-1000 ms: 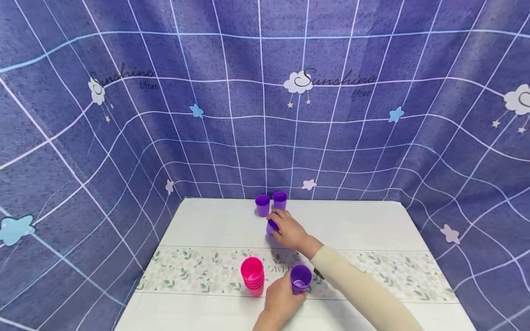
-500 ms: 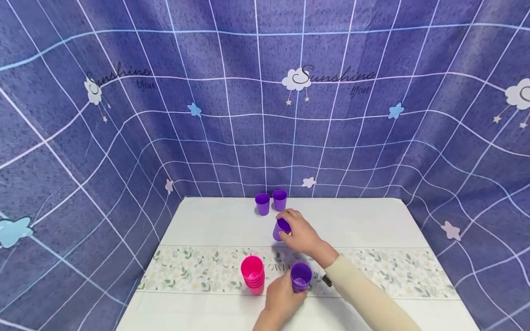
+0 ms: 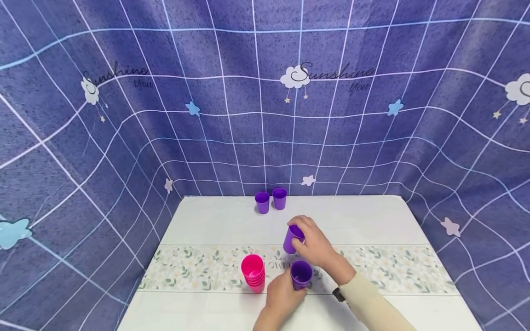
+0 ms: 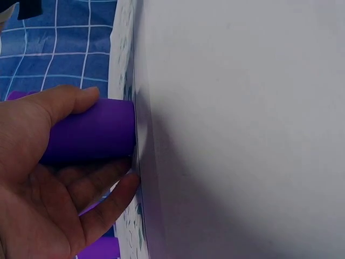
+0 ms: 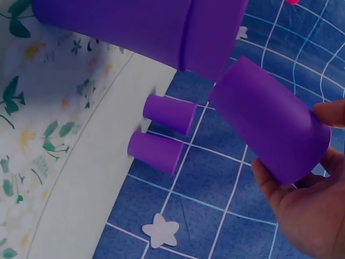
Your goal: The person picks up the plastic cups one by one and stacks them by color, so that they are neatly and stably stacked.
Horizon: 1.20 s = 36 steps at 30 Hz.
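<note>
My left hand (image 3: 283,295) grips a purple cup (image 3: 301,275) upright on the table, thumb on one side and fingers on the other in the left wrist view. A step below its rim in the right wrist view shows this to be nested purple cups (image 5: 118,24). Up and slightly left of it in the head view, my right hand (image 3: 313,242) holds another purple cup (image 3: 291,241) near the rim, tilted and raised. In the right wrist view the base of that held cup (image 5: 269,121) points toward the mouth of the nested cups.
A stack of pink cups (image 3: 253,275) stands left of my left hand. Two more purple cups (image 3: 262,203) stand by the back edge of the white table (image 3: 215,220). A floral band (image 3: 198,271) crosses the tabletop, and blue gridded cloth (image 3: 232,115) surrounds three sides.
My right hand has brought its purple cup toward me and to the right, from near the back pair to just beyond the left hand. The left hand stays in place.
</note>
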Each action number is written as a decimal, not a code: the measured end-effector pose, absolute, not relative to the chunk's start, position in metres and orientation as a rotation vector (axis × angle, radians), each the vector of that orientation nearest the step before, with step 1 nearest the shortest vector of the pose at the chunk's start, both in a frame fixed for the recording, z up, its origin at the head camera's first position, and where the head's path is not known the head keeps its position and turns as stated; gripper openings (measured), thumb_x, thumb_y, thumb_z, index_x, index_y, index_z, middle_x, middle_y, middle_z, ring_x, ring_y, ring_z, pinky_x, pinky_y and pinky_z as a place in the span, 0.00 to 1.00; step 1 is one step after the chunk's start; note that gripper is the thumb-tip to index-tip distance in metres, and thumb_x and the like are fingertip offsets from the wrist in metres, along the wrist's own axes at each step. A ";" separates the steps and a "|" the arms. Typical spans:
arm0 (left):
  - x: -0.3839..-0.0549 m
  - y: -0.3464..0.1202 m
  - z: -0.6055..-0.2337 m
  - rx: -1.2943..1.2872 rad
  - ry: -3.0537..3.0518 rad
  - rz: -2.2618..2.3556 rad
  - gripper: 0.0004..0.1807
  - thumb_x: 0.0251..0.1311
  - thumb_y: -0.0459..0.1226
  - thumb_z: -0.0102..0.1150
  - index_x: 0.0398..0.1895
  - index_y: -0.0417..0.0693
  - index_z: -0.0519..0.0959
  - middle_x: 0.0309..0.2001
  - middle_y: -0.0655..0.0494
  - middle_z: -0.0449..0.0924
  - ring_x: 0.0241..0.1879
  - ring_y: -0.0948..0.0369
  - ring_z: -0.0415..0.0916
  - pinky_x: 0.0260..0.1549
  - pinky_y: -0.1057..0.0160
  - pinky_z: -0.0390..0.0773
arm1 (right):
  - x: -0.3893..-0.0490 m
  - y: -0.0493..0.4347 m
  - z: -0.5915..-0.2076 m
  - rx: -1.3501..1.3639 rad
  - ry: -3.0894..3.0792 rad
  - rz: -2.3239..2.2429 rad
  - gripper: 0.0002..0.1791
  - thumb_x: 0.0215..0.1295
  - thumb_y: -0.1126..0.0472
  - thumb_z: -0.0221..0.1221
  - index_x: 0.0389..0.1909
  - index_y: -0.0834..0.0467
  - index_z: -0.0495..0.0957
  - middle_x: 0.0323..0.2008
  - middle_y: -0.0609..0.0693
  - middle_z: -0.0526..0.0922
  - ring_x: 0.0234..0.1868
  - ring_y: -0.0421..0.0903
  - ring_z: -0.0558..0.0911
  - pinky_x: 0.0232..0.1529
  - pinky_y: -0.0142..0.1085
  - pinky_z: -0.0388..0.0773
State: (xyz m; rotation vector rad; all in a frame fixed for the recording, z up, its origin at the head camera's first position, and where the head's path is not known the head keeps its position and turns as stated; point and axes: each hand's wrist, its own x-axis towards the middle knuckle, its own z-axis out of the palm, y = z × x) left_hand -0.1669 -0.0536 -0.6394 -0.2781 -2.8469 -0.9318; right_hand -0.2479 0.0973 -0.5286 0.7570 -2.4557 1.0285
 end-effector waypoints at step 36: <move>-0.168 -0.055 -0.636 -0.348 -2.864 -0.819 0.18 0.49 0.42 0.76 0.44 0.50 0.83 0.32 0.56 0.89 0.30 0.60 0.86 0.32 0.59 0.85 | -0.197 0.098 -0.593 0.998 -2.187 1.281 0.16 0.43 0.64 0.62 0.37 0.50 0.79 0.41 0.40 0.84 0.47 0.39 0.80 0.55 0.42 0.80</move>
